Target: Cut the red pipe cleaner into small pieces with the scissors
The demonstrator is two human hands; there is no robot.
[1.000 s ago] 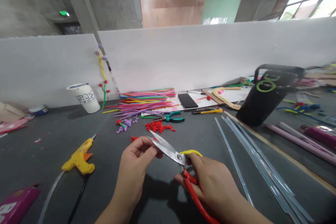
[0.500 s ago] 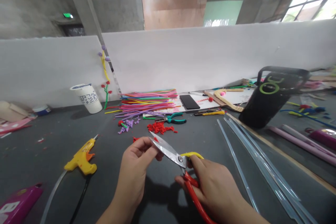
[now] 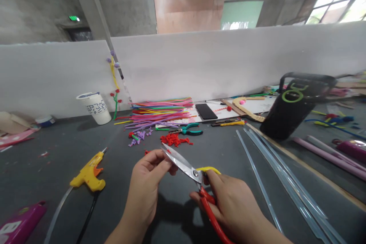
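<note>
My right hand is wrapped round red-handled scissors. Their blades look close together and point up and left, passing over the fingertips of my left hand. The fingers of that left hand are pinched, with a bit of red pipe cleaner showing at the blades; most of it is hidden. By my right index finger, a yellow strip curves out; I cannot tell whether the hand holds it. Beyond the hands lie a heap of short red pieces and smaller purple pieces.
Bundled pipe cleaners, teal pliers, a phone and a utility knife lie further back. A yellow glue gun and white cup stand left. Clear glue sticks and a black bottle are right.
Almost nothing differs. The scissors' tips have shifted very slightly left over my left fingers, and both hands keep their places.
</note>
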